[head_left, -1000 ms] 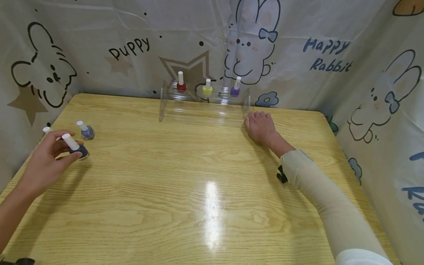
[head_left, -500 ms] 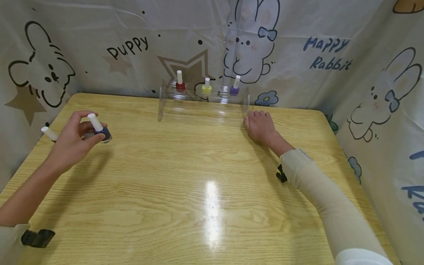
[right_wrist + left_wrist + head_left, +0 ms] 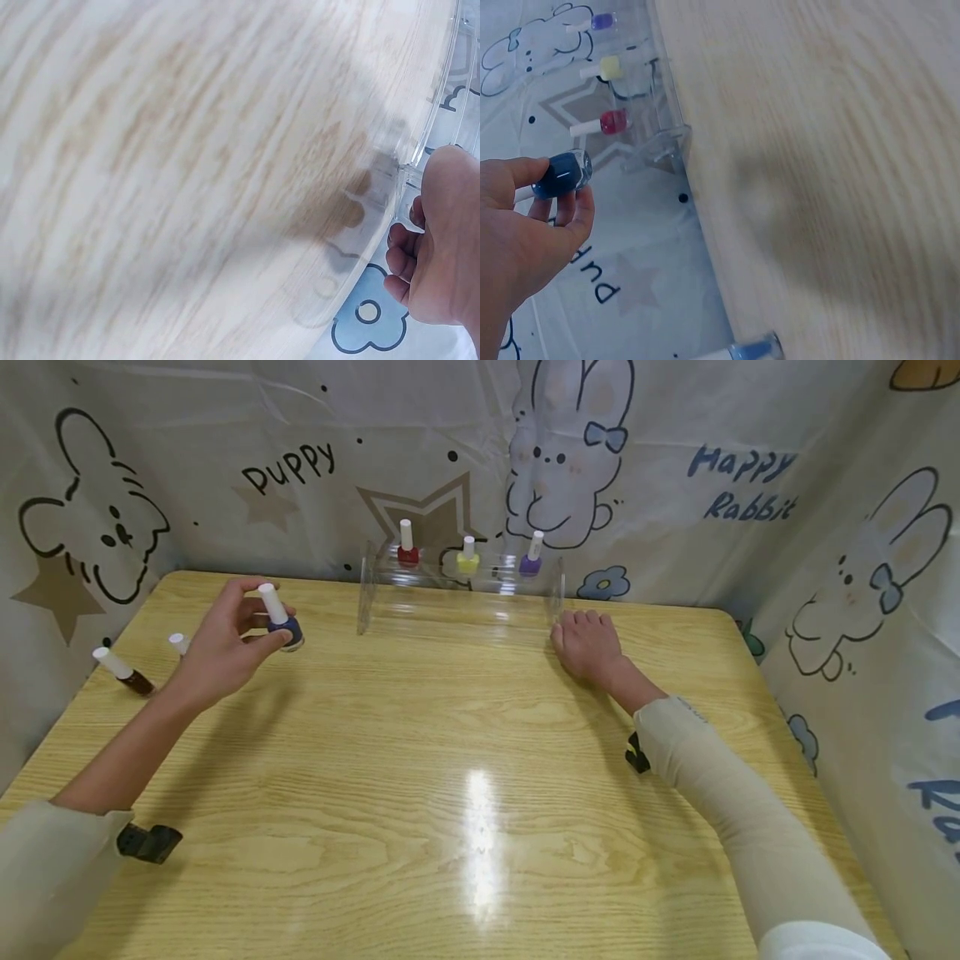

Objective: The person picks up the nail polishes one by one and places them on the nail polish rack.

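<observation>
My left hand (image 3: pixel 228 652) holds a dark blue nail polish bottle (image 3: pixel 285 629) with a white cap, pinched between thumb and fingers above the table's left side. In the left wrist view the blue bottle (image 3: pixel 561 174) tilts, its base facing right. A clear display rack (image 3: pixel 366 597) stands at the back edge. On its upper tier sit a red nail polish (image 3: pixel 408 557), a yellow one (image 3: pixel 468 563) and a purple one (image 3: pixel 530 565). At the rack's right end, my right hand (image 3: pixel 587 647) has curled fingers, thumb and index finger at the clear corner (image 3: pixel 407 177).
A dark brown nail polish (image 3: pixel 135 682) leans at the table's left edge. Beside my left forearm shows the white cap of another bottle (image 3: pixel 178 643); its light blue body (image 3: pixel 756 349) appears in the left wrist view. A printed curtain (image 3: pixel 300 410) hangs behind the wooden table (image 3: pixel 420 735).
My left hand has carried the dark blue bottle right and toward the back, away from the two bottles at left. The right hand stays at the rack's end.
</observation>
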`<state>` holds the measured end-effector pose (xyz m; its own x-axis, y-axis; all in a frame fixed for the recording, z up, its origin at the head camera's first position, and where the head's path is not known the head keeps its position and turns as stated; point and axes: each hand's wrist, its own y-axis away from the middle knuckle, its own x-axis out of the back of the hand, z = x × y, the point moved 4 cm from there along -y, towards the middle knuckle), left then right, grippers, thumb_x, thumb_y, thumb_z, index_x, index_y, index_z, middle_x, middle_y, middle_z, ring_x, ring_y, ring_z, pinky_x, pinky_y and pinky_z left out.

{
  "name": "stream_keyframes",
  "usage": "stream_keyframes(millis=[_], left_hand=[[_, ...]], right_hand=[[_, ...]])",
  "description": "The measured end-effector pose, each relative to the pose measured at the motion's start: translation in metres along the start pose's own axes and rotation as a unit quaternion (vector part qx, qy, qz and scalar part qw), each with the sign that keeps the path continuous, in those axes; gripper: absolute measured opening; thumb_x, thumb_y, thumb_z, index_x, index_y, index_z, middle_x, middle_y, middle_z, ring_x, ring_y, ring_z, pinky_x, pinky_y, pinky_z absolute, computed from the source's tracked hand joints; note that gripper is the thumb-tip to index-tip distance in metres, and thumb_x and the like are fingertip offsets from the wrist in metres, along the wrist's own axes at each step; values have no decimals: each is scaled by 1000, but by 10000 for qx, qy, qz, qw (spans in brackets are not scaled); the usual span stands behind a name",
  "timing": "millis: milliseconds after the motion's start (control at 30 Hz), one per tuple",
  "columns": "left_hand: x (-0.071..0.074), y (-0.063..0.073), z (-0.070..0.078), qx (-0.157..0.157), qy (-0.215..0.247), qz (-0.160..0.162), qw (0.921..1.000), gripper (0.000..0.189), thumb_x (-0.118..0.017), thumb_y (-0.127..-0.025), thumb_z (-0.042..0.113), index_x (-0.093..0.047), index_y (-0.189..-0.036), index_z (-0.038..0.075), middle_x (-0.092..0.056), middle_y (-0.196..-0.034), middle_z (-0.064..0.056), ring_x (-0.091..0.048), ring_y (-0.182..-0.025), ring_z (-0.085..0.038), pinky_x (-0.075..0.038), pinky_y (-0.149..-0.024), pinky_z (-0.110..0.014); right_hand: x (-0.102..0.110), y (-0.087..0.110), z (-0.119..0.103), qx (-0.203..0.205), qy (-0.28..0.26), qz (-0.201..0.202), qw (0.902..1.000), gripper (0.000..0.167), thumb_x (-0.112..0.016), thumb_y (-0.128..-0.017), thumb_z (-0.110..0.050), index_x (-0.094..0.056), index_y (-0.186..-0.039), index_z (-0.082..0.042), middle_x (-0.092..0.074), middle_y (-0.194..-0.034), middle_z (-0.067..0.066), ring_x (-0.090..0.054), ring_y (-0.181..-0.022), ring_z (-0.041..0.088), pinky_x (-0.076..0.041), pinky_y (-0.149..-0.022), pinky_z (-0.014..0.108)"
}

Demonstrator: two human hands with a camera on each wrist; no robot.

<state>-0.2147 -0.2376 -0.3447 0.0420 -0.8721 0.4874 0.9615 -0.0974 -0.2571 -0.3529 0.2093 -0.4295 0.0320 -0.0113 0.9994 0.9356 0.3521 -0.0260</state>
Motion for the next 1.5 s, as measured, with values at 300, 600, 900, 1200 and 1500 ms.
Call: stream_keyframes(millis=[300,600,900,1200,1500], left_hand=[[-15,-18,9,-14,189,-56,9998,48,-56,-98,-6,-36,-140,8,-57,-124,-21,-57,-103,-7,-48,-82,-16],[-33,-41,20,-25,233,-244,9994,51,-56,-98,-5,-33,-143,5,-56,-127,-23,-56,-106,-20,-48,-85,-22],[-51,-61,21,-139,421,-299,9986,50,-55,-99,-5,-33,-142,5,-57,-126,-23,-56,-110,-31,-48,-86,-30],[-65,-80,20,-276,616,-390,9970,46,-55,-99,-6,-35,-139,3,-59,-124,-22,-56,-111,-28,-47,-91,-37],[-74,-100,19,-201,615,-555,9964,44,-55,-98,-9,-36,-136,1,-59,-126,-25,-55,-118,-36,-49,-93,-40]], right_hand=[[0,-1,0,-9,-17,-48,10000,40,-22,-108,-31,-46,-99,0,-57,-105,22,-50,-98,41,-37,-85,52],[-2,-1,3,-5,-12,-153,9999,41,-19,-108,-31,-45,-101,0,-56,-109,22,-49,-101,41,-36,-88,53],[-2,-1,3,0,-18,-120,9999,41,-20,-108,-32,-45,-101,0,-56,-107,22,-49,-100,41,-36,-87,52],[-1,-1,3,22,19,-90,10000,42,-20,-108,-32,-45,-100,0,-56,-106,22,-49,-100,42,-36,-86,52],[0,-1,1,-1,-45,-35,10000,40,-22,-107,-31,-45,-99,0,-56,-103,22,-49,-96,41,-36,-85,51]])
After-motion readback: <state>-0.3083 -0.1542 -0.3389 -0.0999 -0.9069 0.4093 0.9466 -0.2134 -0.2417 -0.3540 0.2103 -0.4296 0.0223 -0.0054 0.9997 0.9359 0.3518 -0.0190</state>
